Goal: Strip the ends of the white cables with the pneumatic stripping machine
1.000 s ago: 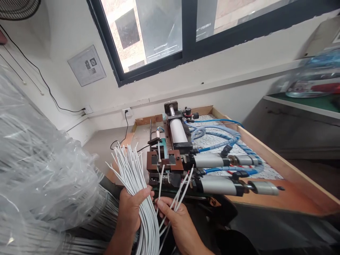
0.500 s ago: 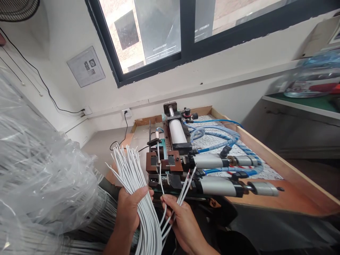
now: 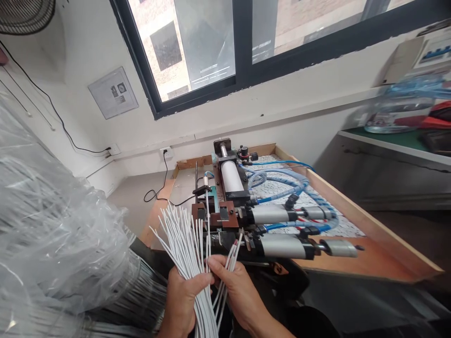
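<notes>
My left hand [image 3: 185, 298] is closed round a thick bundle of white cables [image 3: 181, 239], whose cut ends fan out upward. Close beside it, my right hand [image 3: 234, 286] pinches a single cable against the bundle's right side. A few more cables [image 3: 230, 260] run through the right hand, and one shows a reddish tip. Just beyond both hands stands a pneumatic machine with a brown clamp block [image 3: 225, 216] and silver air cylinders [image 3: 282, 246]. A thin metal rod [image 3: 207, 199] points down toward the clamp gap.
Clear plastic bags [image 3: 63, 225] over more cable bundles [image 3: 141, 286] crowd the left side. The machine sits on a table with a wooden rim [image 3: 352, 209]. Blue air hoses [image 3: 299, 180] coil behind the cylinders. On the right, a green shelf [image 3: 384, 141] carries a plastic bottle [image 3: 394, 112].
My right hand has moved left against the bundle, and its few cables sit lower. The left hand has shifted right and down. The camera view has turned slightly right.
</notes>
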The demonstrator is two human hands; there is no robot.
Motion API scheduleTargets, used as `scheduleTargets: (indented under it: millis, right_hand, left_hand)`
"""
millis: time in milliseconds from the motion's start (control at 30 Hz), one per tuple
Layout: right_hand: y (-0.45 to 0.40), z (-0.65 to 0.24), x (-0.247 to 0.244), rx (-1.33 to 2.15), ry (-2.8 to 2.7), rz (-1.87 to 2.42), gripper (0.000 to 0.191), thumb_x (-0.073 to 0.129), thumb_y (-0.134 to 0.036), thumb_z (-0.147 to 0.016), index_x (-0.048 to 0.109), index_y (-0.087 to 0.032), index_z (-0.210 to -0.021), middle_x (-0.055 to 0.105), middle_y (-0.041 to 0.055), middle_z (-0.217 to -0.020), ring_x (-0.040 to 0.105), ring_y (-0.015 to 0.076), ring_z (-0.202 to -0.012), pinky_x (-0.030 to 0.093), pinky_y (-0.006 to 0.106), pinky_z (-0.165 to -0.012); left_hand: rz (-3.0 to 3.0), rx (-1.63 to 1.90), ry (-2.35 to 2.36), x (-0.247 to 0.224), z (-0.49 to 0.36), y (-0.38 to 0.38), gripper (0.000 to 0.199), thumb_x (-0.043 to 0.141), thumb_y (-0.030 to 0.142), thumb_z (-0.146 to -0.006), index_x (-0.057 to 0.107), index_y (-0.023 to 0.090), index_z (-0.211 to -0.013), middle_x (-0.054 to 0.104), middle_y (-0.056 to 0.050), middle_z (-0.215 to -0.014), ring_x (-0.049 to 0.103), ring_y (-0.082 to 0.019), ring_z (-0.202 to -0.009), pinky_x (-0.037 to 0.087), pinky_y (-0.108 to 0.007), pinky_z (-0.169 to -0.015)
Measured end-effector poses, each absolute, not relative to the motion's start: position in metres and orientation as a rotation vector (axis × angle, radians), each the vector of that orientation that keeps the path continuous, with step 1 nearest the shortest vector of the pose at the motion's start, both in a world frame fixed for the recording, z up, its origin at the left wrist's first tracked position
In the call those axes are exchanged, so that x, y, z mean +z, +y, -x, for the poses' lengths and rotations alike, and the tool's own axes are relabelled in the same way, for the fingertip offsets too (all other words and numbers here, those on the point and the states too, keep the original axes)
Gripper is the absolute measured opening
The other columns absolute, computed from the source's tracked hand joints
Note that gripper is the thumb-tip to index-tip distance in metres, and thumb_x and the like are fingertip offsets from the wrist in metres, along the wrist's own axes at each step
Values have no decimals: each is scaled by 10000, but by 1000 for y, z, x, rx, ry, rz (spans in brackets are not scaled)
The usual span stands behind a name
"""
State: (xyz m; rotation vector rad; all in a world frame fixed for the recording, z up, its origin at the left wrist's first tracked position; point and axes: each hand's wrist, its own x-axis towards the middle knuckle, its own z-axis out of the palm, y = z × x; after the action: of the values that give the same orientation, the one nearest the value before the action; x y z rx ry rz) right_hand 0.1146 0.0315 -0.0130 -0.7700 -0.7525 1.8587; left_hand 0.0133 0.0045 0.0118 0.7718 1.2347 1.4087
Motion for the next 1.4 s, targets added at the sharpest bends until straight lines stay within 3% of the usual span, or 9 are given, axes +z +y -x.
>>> scheduleTargets:
  millis: [333,600,767,1000,1167,1400]
  right_hand:
    - [29,-119,-23,1776,-652,930,312,649,-408,-611,585,-102,-607,512,5,-545,361,60,-460,272,192,-457]
    - [31,-116,-18,1897,-682,854,285,617,-393,-657,556,-118,-618,383,-44,-492,315,49,-459,267,186,-466]
    - [19,-109,-21,1949,-921,787,308,634,-408,-632,592,-103,-649,306,-57,-461,241,41,-441,196,186,-422]
    - [19,-112,-18,1774,-717,975,370,640,-472,-588,601,-112,-668,406,-30,-513,295,44,-445,178,182,-407]
    - [28,-113,-15,1803,-590,980,355,662,-455,-564,602,-107,-602,394,-38,-489,288,35,-438,187,170,-415]
    - [41,-111,-18,1877,-476,928,320,665,-407,-588,629,-96,-656,357,-53,-462,266,19,-407,163,155,-393]
  left_hand:
    - [-567,1481,1413,12,-6,7,246,699,198,-546,575,105,-736,612,-30,-621,603,-188,-595,480,-293,-534]
    - [-577,1536,1400,18,-6,9,228,711,178,-516,579,115,-691,607,-13,-570,579,-157,-539,458,-261,-509]
    - [-626,1526,1276,17,-6,7,177,702,188,-526,582,113,-631,593,-4,-550,543,-133,-494,440,-257,-504]
    - [-556,1516,1383,23,-1,11,233,702,222,-528,607,102,-705,644,-48,-621,612,-198,-608,492,-300,-555]
    - [-490,1539,1418,35,-4,15,265,721,193,-469,616,89,-690,658,-69,-625,623,-212,-584,501,-296,-531]
    - [-501,1568,1439,38,-5,20,270,719,180,-440,606,93,-669,625,-30,-545,606,-189,-513,475,-256,-457]
